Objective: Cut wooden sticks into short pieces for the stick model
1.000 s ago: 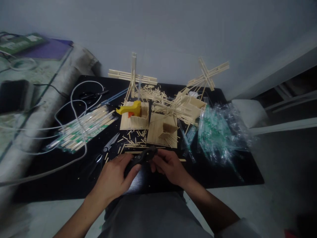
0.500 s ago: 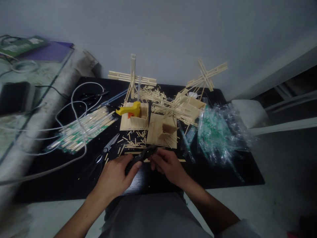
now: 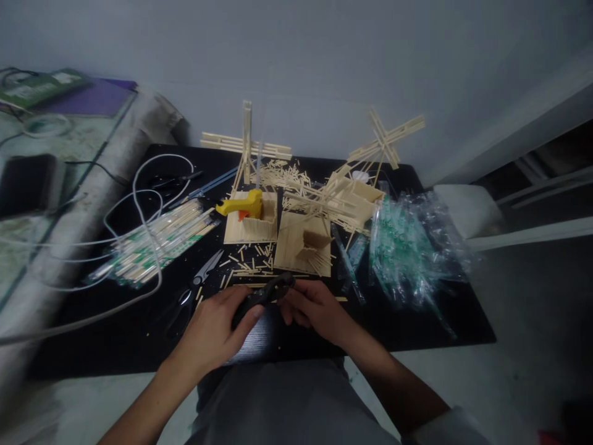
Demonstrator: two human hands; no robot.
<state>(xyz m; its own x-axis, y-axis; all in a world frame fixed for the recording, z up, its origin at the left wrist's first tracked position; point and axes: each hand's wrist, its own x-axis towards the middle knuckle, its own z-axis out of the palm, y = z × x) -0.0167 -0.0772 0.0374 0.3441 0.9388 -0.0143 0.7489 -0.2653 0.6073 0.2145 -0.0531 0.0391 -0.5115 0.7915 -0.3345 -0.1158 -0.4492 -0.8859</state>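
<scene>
Around a black hand tool (image 3: 262, 296) with a curved end, my left hand (image 3: 217, 327) is closed; the tool's exact kind is unclear. My right hand (image 3: 317, 309) has its fingers drawn together at the tool's far end, and whatever is between them is hidden. Just beyond both hands lie loose wooden sticks (image 3: 252, 266) and a flat stick panel (image 3: 290, 244) with a small stick-built wall (image 3: 315, 240) on it. A pair of scissors (image 3: 199, 279) lies open left of my left hand.
A yellow glue gun (image 3: 250, 204) rests on another stick base. Stick crosses (image 3: 247, 148) stand behind. Bagged sticks (image 3: 155, 244) and a white cable (image 3: 160, 272) are left; crumpled plastic wrappers (image 3: 407, 247) lie right on the black table (image 3: 440, 330).
My left hand and the black tool have shifted very slightly left. My right hand stays at the tool's end; the things on the table look unmoved.
</scene>
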